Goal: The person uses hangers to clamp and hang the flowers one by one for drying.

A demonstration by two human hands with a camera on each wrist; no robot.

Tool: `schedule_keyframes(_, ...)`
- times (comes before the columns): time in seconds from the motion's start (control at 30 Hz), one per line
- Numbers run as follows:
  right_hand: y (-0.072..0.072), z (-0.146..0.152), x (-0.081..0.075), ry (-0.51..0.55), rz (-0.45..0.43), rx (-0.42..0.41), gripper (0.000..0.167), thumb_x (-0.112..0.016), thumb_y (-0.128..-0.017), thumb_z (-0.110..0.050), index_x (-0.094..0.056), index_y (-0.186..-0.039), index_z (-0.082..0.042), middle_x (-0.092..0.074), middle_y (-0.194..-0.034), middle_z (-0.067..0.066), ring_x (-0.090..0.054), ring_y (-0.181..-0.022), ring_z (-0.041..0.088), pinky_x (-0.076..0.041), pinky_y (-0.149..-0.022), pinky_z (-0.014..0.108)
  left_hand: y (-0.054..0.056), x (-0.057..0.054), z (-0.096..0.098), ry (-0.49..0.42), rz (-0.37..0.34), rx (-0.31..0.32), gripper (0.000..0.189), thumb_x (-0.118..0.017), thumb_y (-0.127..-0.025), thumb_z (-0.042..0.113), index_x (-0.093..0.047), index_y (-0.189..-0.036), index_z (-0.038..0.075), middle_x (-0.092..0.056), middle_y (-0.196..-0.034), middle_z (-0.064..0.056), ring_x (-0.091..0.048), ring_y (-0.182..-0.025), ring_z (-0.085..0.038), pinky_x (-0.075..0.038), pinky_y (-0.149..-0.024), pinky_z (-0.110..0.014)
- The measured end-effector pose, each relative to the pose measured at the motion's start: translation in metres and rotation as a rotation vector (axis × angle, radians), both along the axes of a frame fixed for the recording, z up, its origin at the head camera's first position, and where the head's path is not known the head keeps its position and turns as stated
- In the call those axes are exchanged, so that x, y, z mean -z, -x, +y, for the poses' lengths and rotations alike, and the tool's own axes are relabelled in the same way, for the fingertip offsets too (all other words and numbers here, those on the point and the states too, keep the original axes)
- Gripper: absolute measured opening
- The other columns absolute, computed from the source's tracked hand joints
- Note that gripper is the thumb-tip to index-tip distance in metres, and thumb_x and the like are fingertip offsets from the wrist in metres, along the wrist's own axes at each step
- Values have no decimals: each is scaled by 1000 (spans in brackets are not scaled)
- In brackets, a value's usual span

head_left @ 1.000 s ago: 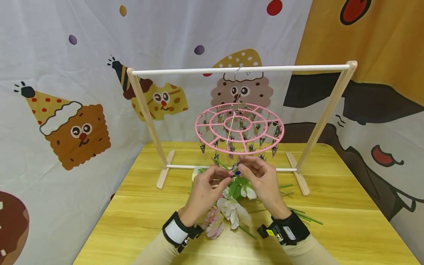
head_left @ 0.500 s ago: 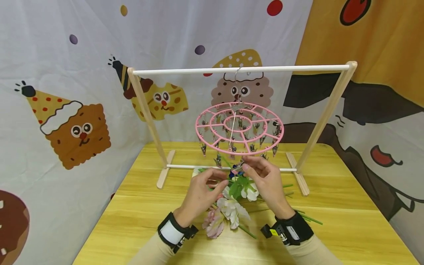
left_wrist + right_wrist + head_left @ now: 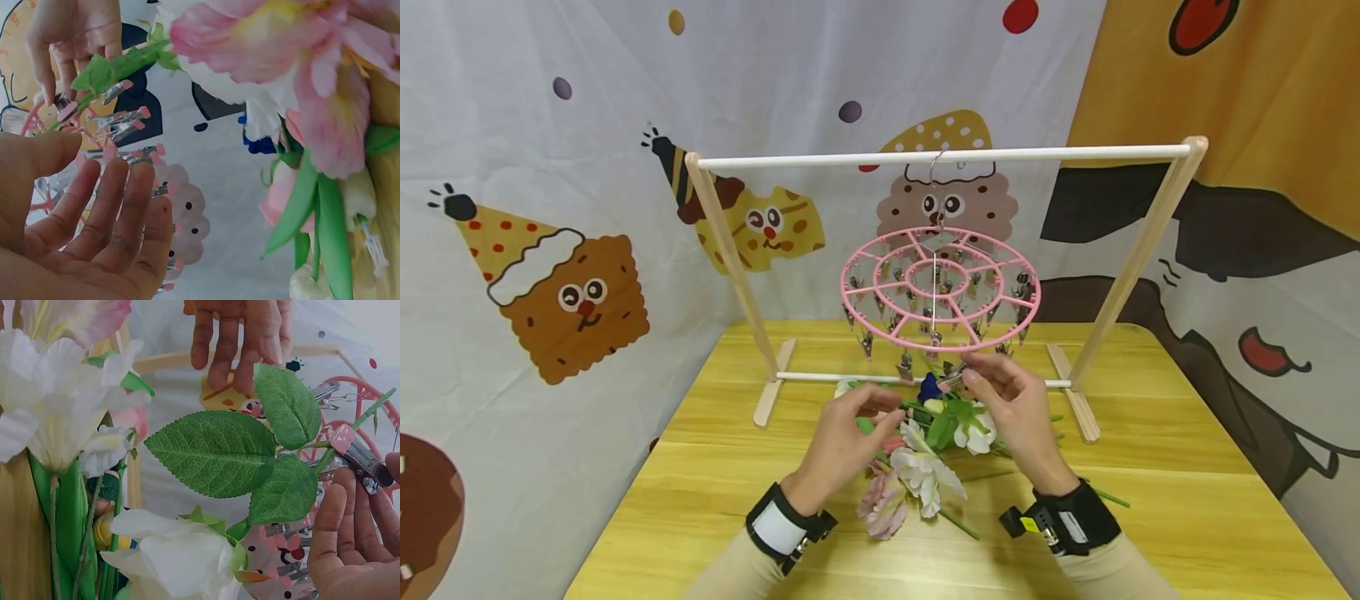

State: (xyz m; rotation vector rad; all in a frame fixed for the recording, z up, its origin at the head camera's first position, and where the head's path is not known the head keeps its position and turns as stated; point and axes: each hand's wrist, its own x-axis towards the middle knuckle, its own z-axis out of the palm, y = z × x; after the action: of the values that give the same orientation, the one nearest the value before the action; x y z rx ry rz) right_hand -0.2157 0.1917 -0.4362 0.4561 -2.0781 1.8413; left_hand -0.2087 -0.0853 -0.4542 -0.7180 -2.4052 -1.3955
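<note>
My right hand (image 3: 1011, 408) pinches a silver clip (image 3: 361, 457) with pink tips, below the near rim of the pink round hanger (image 3: 940, 321). That clip is closed on the green stem of a white rose (image 3: 175, 553), whose bloom hangs downward. Three serrated leaves (image 3: 212, 453) spread from the rose's stem. To the left, my left hand (image 3: 850, 433) holds nothing; its fingers are relaxed and apart from the stem, as the left wrist view also shows. Under both hands lie artificial flowers, among them a white bloom (image 3: 925, 475) and a pink bloom (image 3: 883, 504).
The hanger hangs by a hook from the white bar (image 3: 820, 160) of a wooden rack, with several other clips dangling from it. A low white crossbar (image 3: 820, 377) runs behind the flowers. Green stems stick out to the right on the wooden table (image 3: 700, 500).
My left hand has let go near the clip and drawn back left and down. My right hand has shifted right with the clip and rose, and the hanger has turned slightly.
</note>
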Motion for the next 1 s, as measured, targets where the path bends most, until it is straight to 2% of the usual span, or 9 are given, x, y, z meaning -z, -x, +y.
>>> schedule_keyframes(0.13, 1, 4, 0, -4, 1, 21, 32, -73, -116, -7, -75, -146, 3, -83, -125, -12, -82, -102, 6, -71, -91, 26, 1, 2, -5, 16, 36, -12, 19, -86, -108, 16, -81, -127, 14, -87, -123, -8, -83, -110, -20, -73, -100, -45)
schedule_keyframes(0.27, 2, 8, -1, -1, -2, 39, 31, -72, -116, -10, -75, -146, 2, -84, -123, -11, -82, -102, 6, -71, -90, 25, 2, 5, -9, 37, 75, -16, 20, -87, -107, 13, -81, -126, 10, -86, -123, -11, -83, -109, -22, -73, -102, -51)
schedule_keyframes(0.4, 3, 13, -1, 13, -1, 42, 32, -71, -117, -10, -74, -146, 3, -85, -121, -13, -81, -103, 7, -70, -89, 23, 3, 8, -15, 71, 84, -31, 22, -87, -107, 16, -81, -127, 9, -87, -124, -10, -84, -111, -24, -72, -103, -48)
schedule_keyframes(0.6, 4, 21, 0, 21, 5, 51, 34, -69, -118, -9, -71, -149, 5, -83, -125, -14, -81, -106, 4, -69, -94, 22, 5, 13, -23, 110, 83, -53, 23, -86, -108, 18, -81, -129, 9, -86, -124, -7, -83, -114, -23, -72, -104, -44)
schedule_keyframes(0.73, 5, 28, -1, 24, -1, 58, 35, -68, -119, -10, -70, -151, 6, -83, -126, -15, -80, -108, 4, -69, -95, 23, 8, 17, -28, 150, 93, -79, 23, -87, -109, 21, -82, -129, 11, -86, -121, -5, -83, -110, -20, -71, -95, -36)
schedule_keyframes(0.83, 7, 32, -1, 37, -2, 62, 36, -68, -119, -10, -70, -150, 8, -84, -125, -13, -80, -106, 5, -69, -93, 22, 9, 19, -32, 168, 95, -83, 24, -87, -108, 22, -82, -129, 11, -86, -121, -6, -84, -109, -24, -69, -88, -31)
schedule_keyframes(1.0, 10, 40, -3, 54, -1, 68, 37, -67, -120, -11, -69, -151, 8, -81, -128, -8, -80, -107, 5, -68, -92, 20, 11, 20, -37, 194, 93, -72, 24, -88, -107, 23, -82, -127, 10, -86, -122, -11, -84, -109, -33, -70, -86, -32)
